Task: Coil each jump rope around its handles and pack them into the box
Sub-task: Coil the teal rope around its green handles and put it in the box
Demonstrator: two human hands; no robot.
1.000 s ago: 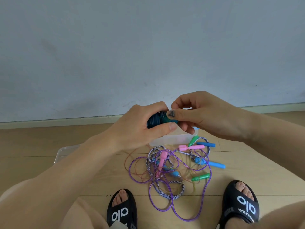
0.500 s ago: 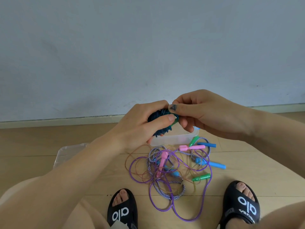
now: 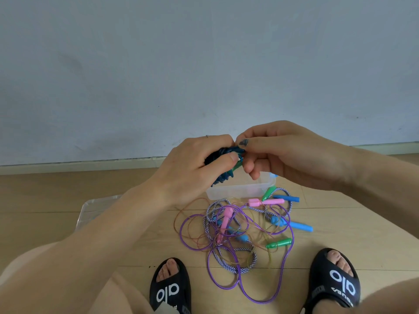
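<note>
Above the wooden floor [image 3: 68, 196], near the middle of the view, both hands meet around a dark blue jump rope [image 3: 223, 163] that is wound into a tight bundle. The left hand [image 3: 192, 166] curls round the bundle, thumb pressed across its front, with loops of the cord showing below the thumb. The right hand [image 3: 283, 152] pinches the upper end of the coil between thumb and bent fingers, touching the left hand's fingertips. A green handle tip [image 3: 237, 165] pokes out between the two hands.

Directly under the hands, toward 6 o'clock from them, a clear plastic box [image 3: 240, 191] sits on the floor, partly hidden by the fingers. Just beyond it at 6 o'clock lies a tangle of loose ropes: a purple cord [image 3: 243, 291] looping widest, a blue-and-white braided rope [image 3: 226, 267], and a thin amber cord [image 3: 181, 211]. Handles lie scattered in the heap: two pink handles [image 3: 266, 202] [image 3: 225, 219], blue handles [image 3: 286, 198] [image 3: 299, 225] at 3 o'clock of the pile, and green handles [image 3: 268, 193] [image 3: 280, 243]. A clear lid [image 3: 90, 207] lies flat at 9 o'clock of the tangle, partly behind the left forearm.

At the bottom edge, two feet in black slides [image 3: 171, 288] [image 3: 334, 279] flank the tail of the purple loop.
</note>
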